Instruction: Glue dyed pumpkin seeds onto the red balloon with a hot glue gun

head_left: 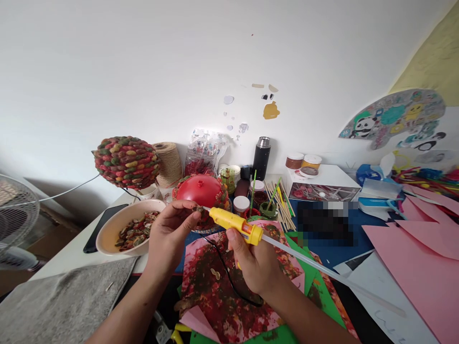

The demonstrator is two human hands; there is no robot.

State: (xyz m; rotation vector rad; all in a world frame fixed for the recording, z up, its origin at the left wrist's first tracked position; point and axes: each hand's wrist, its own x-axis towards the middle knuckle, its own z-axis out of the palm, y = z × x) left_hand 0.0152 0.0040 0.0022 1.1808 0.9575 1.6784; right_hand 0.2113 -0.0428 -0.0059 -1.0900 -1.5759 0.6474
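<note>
My right hand [253, 260] is wrapped round a yellow glue gun [231, 222], with a long clear glue stick [315, 265] sticking out of its back. The gun's nozzle touches or nearly touches a small dark piece [197, 209], pinched between the thumb and fingers of my left hand [172, 227]; it looks like a painted peanut shell. Just behind the hands sits a red balloon [200, 190] with painted shells round its sides. A cream bowl [103, 234] of painted shells stands left of my left hand. The gun's black cord runs over paint-stained paper [201, 272].
A shell-covered ball [126, 162] and a twine spool [168, 165] stand at the back left. Paint jars [241, 204], a black flask [262, 157] and wooden sticks [285, 205] lie beyond the gun. Pink paper [412, 267] covers the right side; a fan [16, 215] is far left.
</note>
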